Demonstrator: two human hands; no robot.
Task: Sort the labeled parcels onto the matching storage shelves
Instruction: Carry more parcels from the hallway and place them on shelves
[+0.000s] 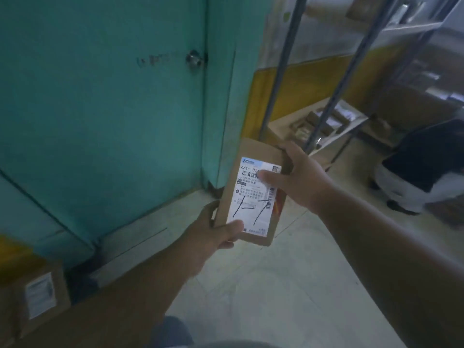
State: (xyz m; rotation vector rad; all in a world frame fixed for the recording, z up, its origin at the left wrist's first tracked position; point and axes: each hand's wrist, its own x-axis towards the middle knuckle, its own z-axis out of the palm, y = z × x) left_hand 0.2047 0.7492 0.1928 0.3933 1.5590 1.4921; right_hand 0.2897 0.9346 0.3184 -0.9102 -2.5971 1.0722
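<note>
Both thumbs lie flat across the white label [256, 197]: the left hand [213, 232] pinches the parcel's [251, 194] near bottom corner, fingers curled under it, and the right hand [298, 177] clamps the far right edge, thumb pressed on the barcode. Held up between them, the parcel is a slim, flat brown cardboard box, tilted, with "1-7" scrawled in black marker. Behind it stands a teal door [113, 96] with a round metal knob [194, 59]. Dark steel shelf posts [283, 71] rise at right, with cartons on the boards.
</note>
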